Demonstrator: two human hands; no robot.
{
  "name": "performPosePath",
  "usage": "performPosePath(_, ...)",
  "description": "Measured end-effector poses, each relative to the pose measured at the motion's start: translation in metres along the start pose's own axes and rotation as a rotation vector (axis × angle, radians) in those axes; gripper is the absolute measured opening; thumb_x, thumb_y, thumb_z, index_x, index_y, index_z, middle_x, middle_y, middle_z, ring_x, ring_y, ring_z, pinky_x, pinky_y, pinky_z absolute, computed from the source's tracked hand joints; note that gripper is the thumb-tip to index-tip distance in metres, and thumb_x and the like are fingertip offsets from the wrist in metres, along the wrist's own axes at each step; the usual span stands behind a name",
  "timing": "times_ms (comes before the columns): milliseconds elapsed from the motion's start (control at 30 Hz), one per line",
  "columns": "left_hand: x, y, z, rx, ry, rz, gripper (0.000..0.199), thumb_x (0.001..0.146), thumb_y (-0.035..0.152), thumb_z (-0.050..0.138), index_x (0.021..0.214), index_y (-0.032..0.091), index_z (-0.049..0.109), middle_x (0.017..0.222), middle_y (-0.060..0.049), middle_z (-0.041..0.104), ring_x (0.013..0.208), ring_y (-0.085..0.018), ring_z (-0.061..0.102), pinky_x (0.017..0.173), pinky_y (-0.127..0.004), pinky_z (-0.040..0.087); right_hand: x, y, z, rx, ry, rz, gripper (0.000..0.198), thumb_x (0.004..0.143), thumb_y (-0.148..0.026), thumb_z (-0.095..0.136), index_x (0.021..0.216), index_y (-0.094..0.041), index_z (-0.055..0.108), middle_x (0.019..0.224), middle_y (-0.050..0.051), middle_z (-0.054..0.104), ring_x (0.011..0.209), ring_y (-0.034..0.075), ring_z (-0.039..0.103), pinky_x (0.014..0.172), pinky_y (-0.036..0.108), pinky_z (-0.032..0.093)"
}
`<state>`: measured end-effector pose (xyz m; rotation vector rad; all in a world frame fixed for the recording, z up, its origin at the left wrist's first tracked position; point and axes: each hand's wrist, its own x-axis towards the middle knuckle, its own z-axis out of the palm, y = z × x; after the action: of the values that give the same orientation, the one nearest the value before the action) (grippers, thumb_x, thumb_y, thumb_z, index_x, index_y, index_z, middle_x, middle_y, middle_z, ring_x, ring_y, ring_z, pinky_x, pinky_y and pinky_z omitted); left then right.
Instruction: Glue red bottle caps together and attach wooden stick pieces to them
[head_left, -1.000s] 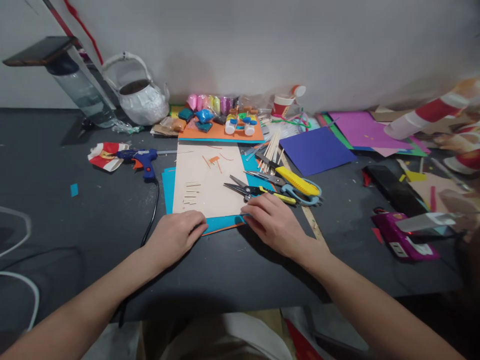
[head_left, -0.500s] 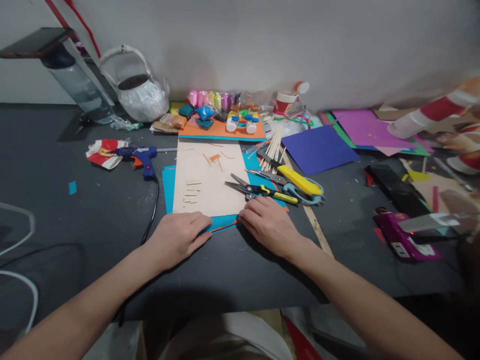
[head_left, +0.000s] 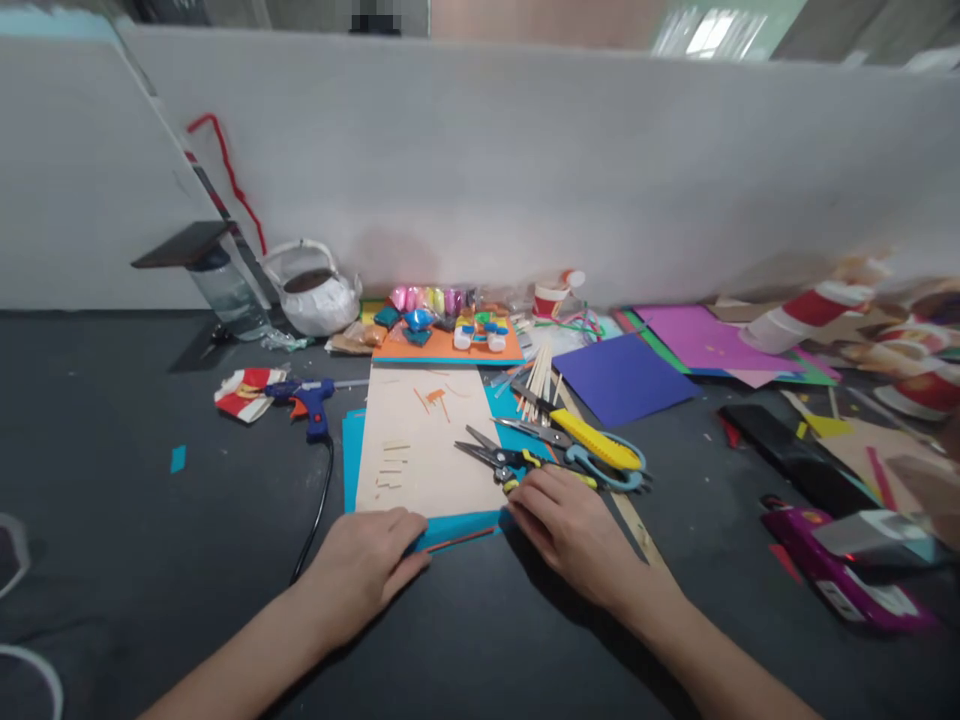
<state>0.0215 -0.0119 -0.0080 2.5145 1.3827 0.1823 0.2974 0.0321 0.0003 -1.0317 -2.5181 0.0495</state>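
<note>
Head view, dark tabletop (head_left: 465, 650), pale wall (head_left: 480, 170), left hand (head_left: 367, 565), right hand (head_left: 574, 530), each grip half-curled at blue card (head_left: 459, 525), hold unclear

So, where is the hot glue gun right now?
In the head view, the hot glue gun lies left of the cream sheet, nozzle by the red-and-white scrap.

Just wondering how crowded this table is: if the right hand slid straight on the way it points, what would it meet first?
Probably the black-and-yellow scissors, lying just ahead of the right hand. Depth is unclear there, so they may be touching.
</note>
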Motion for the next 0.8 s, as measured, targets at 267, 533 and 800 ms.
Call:
performPosePath(267,0.017,0.004,-0.022,-0.258,-0.034,-0.169,0.026,0.098,0.02,0.032,0.1,0.022,0.058,0.101,-0.007,0.069,0.093,-0.022,0.067,0.081,-0.035,0.05,-0.001,0.0,0.002,0.098,0.042,0.025,0.017,0.098,-0.018,0.046,0.086,-0.018,0.058,0.081,0.005,0.06,0.074,0.018,0.053,0.068,0.031,0.043)
performPosePath(533,0.07,0.006,-0.04,-0.065,0.069,-0.111,0.023,0.094,0.014,0.034,0.095,0.021,0.055,0.082,-0.003,0.07,0.075,-0.02,0.067,0.065,-0.029,0.045,-0.003,0.001,-0.01,0.044,0.007,0.035,0.019,0.099,-0.019,0.046,0.086,-0.019,0.059,0.08,0.005,0.059,0.075,0.018,0.053,0.069,0.032,0.043)
performPosePath(800,0.159,-0.042,-0.062,0.104,0.173,-0.122,0.02,0.098,0.028,0.047,0.099,0.017,0.064,0.094,-0.009,0.073,0.085,-0.021,0.067,0.072,-0.032,0.049,0.019,0.042,-0.042,-0.111,-0.065,0.031,0.025,0.1,-0.024,0.045,0.08,-0.019,0.059,0.076,0.005,0.06,0.07,0.018,0.054,0.064,0.03,0.039)
